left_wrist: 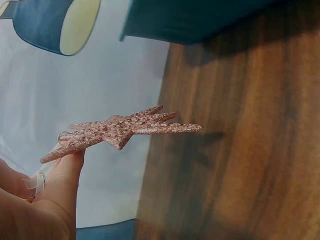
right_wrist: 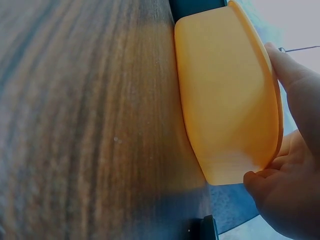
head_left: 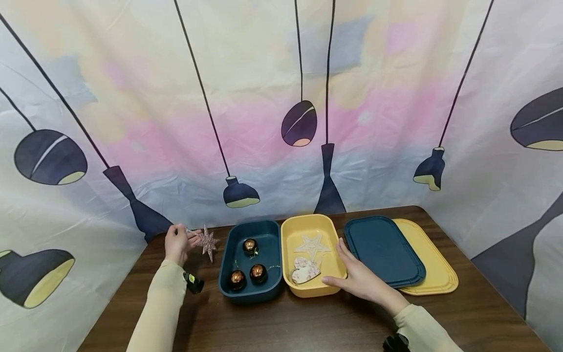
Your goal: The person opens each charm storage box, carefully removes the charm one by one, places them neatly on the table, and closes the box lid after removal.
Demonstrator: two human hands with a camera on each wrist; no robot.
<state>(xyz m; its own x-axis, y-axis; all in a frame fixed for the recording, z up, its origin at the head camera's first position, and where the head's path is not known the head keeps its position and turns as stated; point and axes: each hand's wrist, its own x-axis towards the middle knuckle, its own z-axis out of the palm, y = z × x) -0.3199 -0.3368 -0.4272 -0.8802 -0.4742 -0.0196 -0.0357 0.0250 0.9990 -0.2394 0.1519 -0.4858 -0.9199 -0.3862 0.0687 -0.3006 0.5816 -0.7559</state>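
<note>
My left hand [head_left: 177, 243] pinches the ribbon of a glittery pink star ornament [head_left: 208, 243], holding it above the table at the left. In the left wrist view the star [left_wrist: 120, 131] is seen edge-on, with a translucent ribbon [left_wrist: 37, 184] between the fingers. My right hand [head_left: 358, 276] grips the front right corner of a yellow box [head_left: 316, 290], thumb at the front rim and fingers along the right side. Inside it lie a pale star ornament [head_left: 312, 245] and a flowered heart ornament [head_left: 304, 270]. A dark blue box [head_left: 250, 296] beside it holds three shiny copper balls [head_left: 258, 274].
A dark blue lid [head_left: 384, 252] lies partly over a yellow lid [head_left: 444, 274] to the right of the boxes. Everything stands on a dark wooden table [head_left: 264, 327]. Behind it hangs a cloth [head_left: 264, 122] printed with lamps.
</note>
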